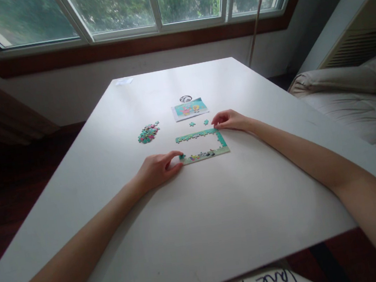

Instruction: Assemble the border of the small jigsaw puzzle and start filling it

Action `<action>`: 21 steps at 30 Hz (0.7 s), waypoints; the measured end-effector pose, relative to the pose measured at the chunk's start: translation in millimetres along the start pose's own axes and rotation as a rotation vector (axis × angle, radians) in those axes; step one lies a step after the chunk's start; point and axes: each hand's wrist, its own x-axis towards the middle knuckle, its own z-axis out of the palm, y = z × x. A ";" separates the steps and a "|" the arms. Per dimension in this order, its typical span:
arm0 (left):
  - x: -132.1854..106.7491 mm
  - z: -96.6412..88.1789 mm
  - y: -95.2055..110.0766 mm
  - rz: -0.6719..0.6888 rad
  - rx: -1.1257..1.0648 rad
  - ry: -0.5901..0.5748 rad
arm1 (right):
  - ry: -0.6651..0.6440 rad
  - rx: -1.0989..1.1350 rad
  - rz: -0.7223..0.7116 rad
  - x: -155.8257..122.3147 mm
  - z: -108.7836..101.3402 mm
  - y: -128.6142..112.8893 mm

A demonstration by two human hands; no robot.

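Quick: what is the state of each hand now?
Left hand: curled at the lower-left corner of the puzzle; holding cannot be told.
Right hand: open, resting on its upper-right corner.

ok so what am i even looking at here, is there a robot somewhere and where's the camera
There is no machine here: a person works with two bare hands, and the single picture comes from a camera worn on their head, looking forward and down. The left hand has its fingertips at the lower left corner of a puzzle frame; the right hand touches its upper right corner. Whether either pinches a piece is too small to tell. On the white table also lie a pile of loose pieces, two single pieces, a picture card and a small round thing behind it.
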 end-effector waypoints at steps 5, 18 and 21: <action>-0.4 -0.2 0.0 -0.006 0.003 -0.009 | -0.082 0.024 -0.001 -0.9 -4.0 -2.7; 0.0 1.3 -1.6 -0.011 -0.001 -0.014 | -0.236 -0.137 -0.045 -4.7 -11.4 -14.5; 0.0 0.7 -0.5 -0.010 -0.004 -0.016 | -0.240 -0.133 -0.049 -4.3 -11.9 -13.0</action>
